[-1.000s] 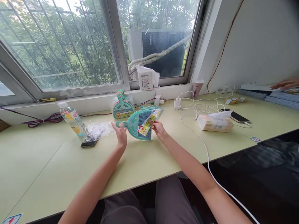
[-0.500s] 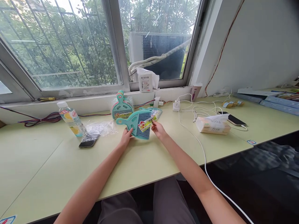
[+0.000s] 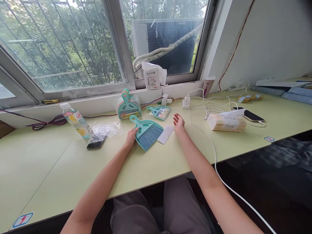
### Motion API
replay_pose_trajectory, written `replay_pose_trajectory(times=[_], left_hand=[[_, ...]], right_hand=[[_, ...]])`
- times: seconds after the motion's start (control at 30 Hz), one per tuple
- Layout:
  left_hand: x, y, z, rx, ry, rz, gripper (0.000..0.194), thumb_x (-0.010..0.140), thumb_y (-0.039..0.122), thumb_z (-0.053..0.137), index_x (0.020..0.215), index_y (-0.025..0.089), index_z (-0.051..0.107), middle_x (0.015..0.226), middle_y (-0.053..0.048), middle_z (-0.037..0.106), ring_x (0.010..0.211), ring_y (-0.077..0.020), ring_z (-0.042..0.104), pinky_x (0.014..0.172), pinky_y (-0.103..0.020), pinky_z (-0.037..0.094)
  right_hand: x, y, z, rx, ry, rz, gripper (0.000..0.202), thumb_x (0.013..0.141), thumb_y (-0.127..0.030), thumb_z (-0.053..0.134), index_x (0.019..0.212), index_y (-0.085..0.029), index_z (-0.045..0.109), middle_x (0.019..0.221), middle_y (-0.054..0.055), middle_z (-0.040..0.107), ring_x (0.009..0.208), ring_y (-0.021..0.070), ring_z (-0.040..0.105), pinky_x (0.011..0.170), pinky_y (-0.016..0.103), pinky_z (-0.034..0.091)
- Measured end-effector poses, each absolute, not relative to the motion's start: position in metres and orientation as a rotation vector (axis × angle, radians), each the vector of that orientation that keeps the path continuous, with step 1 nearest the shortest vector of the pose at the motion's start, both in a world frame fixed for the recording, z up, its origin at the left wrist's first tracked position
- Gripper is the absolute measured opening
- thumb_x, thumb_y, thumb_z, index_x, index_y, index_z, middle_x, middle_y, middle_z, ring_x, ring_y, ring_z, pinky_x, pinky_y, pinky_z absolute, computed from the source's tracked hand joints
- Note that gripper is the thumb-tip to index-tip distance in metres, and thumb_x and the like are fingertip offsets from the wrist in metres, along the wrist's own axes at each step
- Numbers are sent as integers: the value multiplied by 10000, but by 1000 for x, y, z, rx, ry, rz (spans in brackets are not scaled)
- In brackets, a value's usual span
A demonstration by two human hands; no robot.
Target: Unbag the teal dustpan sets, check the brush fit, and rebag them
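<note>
My left hand (image 3: pixel 131 137) grips the left edge of a teal dustpan with a blue-bristled brush (image 3: pixel 149 134), tilted over the table. My right hand (image 3: pixel 179 122) is raised to the right of it, fingers apart, holding nothing. Between them a white card (image 3: pixel 166 134) lies on the table, partly beside the bristles. Behind the card is another teal set in clear wrap (image 3: pixel 160 112). A stack of dustpan sets (image 3: pixel 128 105) leans upright near the sill.
At the left are a drink bottle (image 3: pixel 76 121), crumpled clear plastic (image 3: pixel 109 128) and a phone (image 3: pixel 95 143). A tissue pack (image 3: pixel 227 122), white cables, a charger (image 3: pixel 186 102), another phone (image 3: pixel 249 115) and a paper cup (image 3: pixel 208 87) are on the right.
The printed card has left my right hand; a white card now lies on the table. My right hand has opened and moved right. The dustpan set has turned, its bristles now uncovered.
</note>
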State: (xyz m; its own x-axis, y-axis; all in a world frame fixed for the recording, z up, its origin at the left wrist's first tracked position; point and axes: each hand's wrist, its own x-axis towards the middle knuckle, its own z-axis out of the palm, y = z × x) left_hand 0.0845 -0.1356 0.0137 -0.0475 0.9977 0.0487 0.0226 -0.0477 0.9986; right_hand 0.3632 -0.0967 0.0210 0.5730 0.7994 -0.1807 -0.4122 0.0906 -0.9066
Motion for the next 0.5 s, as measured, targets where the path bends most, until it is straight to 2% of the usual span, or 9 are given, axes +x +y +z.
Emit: replay_pose_trajectory(times=[0.07,0.2,0.27,0.37,0.5], left_hand=[[84,-135,13,1230,1246,1262,424,610,545,666,757,149,622,724,-35,638,717,-201,582,710,-311,439],[83,-135,12,1230,1254,1266,392,634,528,647,754,157,608,713,-28,624,699,-188,563,689,-298,426],[82,-134,11,1227,1252,1263,388,640,529,642,758,162,603,711,-26,620,699,-189,563,684,-297,426],[82,-132,9,1232,1244,1262,396,631,539,649,746,164,594,713,-26,615,704,-190,563,683,-296,425],[83,-133,10,1217,1253,1270,389,618,529,663,727,163,587,697,-23,603,686,-182,547,671,-292,413]], right_hand=[[359,-98,25,-1222,-621,917,265,809,-267,506,1029,-237,652,1101,19,713,917,123,650,705,216,465],[360,-103,30,-1430,-1223,832,194,701,-255,704,890,-215,697,1027,39,706,957,174,615,839,281,449],[365,-107,29,-1630,-1468,745,293,597,-254,814,861,-216,695,1013,51,683,1022,220,582,873,319,436],[371,-112,26,-1874,-1624,586,417,463,-188,888,824,-205,681,990,63,644,1077,259,541,876,336,435],[372,-112,26,-1941,-1678,623,374,499,-99,861,816,-183,682,908,68,638,944,230,587,775,297,447]])
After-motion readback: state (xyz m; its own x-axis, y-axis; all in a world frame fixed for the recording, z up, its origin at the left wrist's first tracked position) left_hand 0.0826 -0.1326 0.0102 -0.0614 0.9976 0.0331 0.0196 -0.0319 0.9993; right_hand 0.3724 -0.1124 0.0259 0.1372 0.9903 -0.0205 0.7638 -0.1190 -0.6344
